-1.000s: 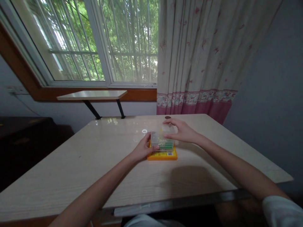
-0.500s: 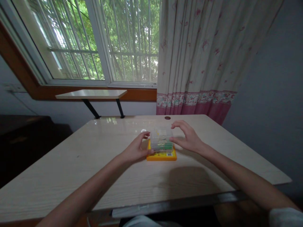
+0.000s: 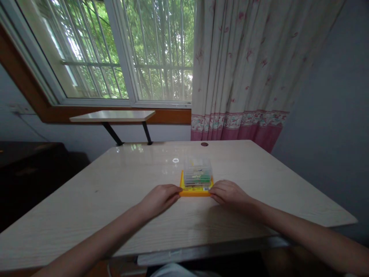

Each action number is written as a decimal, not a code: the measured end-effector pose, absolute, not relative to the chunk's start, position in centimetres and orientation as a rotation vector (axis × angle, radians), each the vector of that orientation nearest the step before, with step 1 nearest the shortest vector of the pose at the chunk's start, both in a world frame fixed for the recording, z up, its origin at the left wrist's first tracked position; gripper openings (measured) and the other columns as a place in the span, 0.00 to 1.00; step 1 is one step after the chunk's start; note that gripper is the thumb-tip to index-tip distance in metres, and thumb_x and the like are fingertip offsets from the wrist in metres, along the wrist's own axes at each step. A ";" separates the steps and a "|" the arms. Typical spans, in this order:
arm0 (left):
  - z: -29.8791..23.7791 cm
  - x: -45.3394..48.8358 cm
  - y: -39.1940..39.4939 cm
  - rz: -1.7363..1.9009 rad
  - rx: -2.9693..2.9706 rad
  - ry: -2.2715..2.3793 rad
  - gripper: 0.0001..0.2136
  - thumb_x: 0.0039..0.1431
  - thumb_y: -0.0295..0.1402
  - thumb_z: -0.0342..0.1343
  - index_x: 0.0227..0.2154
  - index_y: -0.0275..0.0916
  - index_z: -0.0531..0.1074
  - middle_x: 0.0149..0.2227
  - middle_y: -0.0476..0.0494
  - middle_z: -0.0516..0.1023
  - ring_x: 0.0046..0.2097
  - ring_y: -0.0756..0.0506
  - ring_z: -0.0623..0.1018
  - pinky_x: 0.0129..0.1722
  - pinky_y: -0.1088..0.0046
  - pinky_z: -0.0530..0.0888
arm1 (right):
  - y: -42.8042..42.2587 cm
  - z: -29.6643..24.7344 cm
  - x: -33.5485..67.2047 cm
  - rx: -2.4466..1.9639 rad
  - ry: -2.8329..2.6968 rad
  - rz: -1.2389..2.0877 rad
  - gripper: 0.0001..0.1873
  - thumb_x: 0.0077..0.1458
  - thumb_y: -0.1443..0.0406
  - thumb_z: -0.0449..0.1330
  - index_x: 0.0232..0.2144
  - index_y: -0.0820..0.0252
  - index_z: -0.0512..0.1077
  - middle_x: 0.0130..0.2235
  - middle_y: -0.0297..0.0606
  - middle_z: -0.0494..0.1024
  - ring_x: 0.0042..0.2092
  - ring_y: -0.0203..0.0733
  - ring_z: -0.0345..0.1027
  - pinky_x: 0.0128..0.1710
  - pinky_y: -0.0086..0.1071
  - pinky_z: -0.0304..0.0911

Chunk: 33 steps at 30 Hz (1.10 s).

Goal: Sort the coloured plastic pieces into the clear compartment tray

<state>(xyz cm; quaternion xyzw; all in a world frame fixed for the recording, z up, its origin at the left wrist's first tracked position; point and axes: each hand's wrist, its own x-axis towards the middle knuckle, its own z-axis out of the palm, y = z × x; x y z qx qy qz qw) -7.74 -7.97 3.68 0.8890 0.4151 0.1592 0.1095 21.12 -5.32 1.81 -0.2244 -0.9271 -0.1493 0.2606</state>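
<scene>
A flat yellow box (image 3: 196, 194) with a printed label lies on the table. On top of it rests a clear plastic case (image 3: 197, 169) with green and pale contents that I cannot make out. My left hand (image 3: 161, 196) pinches the near left corner of the yellow box, fingers closed. At the near right corner my right hand (image 3: 229, 192) grips the same box between thumb and fingers. Neither hand touches the clear case.
The pale wooden table (image 3: 129, 227) spreads around the box. A small white ring shape (image 3: 175, 160) shows behind it, and a dark round cable hole (image 3: 204, 144) sits at the far edge. A raised shelf (image 3: 115, 115) stands back left, a curtain (image 3: 230, 77) behind.
Both hands have left the sides of the clear case and come down toward me, closing on the yellow box's near corners. The case and box stay in place.
</scene>
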 end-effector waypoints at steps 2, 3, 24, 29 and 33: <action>3.4 -7.5 -7.7 0.494 2.599 1.240 0.13 0.59 0.33 0.43 0.41 0.38 0.70 0.41 0.44 0.75 0.41 0.48 0.74 0.43 0.73 0.70 | -5.3 1.7 21.2 -0.623 -2.510 -0.408 0.12 0.57 0.65 0.49 0.30 0.60 0.72 0.29 0.38 0.76 0.32 0.36 0.68 0.34 0.29 0.64; 3.3 -7.3 -7.6 0.509 2.594 1.241 0.13 0.59 0.33 0.43 0.41 0.38 0.71 0.40 0.44 0.76 0.40 0.48 0.75 0.42 0.73 0.70 | -5.3 1.7 21.3 -0.633 -2.515 -0.402 0.12 0.57 0.65 0.49 0.30 0.60 0.72 0.29 0.38 0.76 0.31 0.36 0.68 0.34 0.28 0.64; 3.6 5.5 -0.2 0.466 2.841 1.033 0.11 0.56 0.29 0.46 0.35 0.37 0.74 0.36 0.42 0.77 0.39 0.45 0.75 0.40 0.72 0.69 | -3.7 2.7 32.2 -1.278 -2.488 -0.288 0.10 0.57 0.66 0.48 0.34 0.60 0.69 0.33 0.39 0.74 0.36 0.40 0.68 0.37 0.34 0.63; 3.1 10.2 1.7 0.447 2.872 1.065 0.12 0.57 0.28 0.44 0.36 0.36 0.73 0.36 0.40 0.77 0.39 0.45 0.75 0.40 0.72 0.70 | -2.3 2.4 36.0 -1.433 -2.442 -0.311 0.12 0.57 0.64 0.47 0.34 0.59 0.69 0.35 0.41 0.74 0.36 0.41 0.68 0.38 0.34 0.62; 2.4 13.8 2.7 0.428 2.861 1.079 0.14 0.59 0.29 0.41 0.39 0.35 0.71 0.38 0.37 0.76 0.41 0.44 0.75 0.42 0.69 0.70 | -0.9 2.0 39.4 -1.560 -2.395 -0.317 0.13 0.56 0.63 0.46 0.34 0.60 0.69 0.36 0.42 0.74 0.37 0.43 0.68 0.39 0.35 0.61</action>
